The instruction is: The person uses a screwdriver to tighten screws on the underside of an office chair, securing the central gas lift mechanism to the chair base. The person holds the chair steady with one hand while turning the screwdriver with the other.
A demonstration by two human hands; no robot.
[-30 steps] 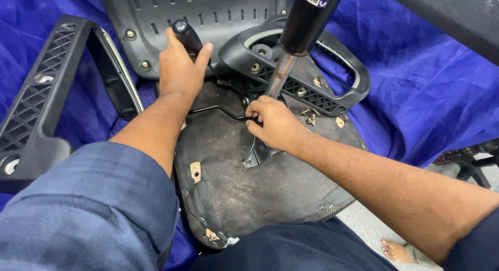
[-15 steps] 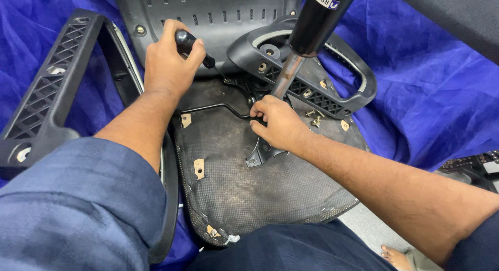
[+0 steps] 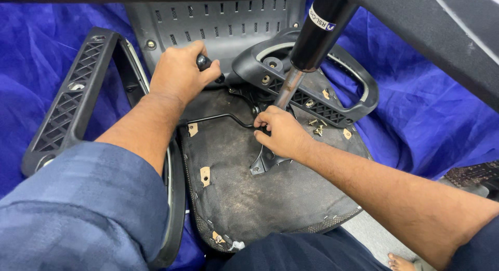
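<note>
An office chair lies upside down, its black seat underside [image 3: 260, 198] facing me. My left hand [image 3: 179, 73] is closed around a black knob handle [image 3: 205, 63] near the slotted backrest [image 3: 208, 26]. My right hand [image 3: 280, 133] grips the metal mechanism plate [image 3: 262, 164] at the foot of the gas lift cylinder [image 3: 306, 47], fingers by the thin bent lever rod [image 3: 218, 117]. The cylinder's chrome shaft rises from the seat's middle.
Black plastic armrests stand at the left [image 3: 73, 99] and right [image 3: 343, 94]. Several loose screws [image 3: 317, 128] lie on the seat underside by the right armrest. Blue cloth [image 3: 426, 110] covers the floor. A dark chair leg [image 3: 447, 37] crosses the top right. A bare foot [image 3: 403, 261] shows below.
The view has shifted closer and slightly left. My left hand has closed more fully over the knob handle. My right hand stays at the mechanism plate.
</note>
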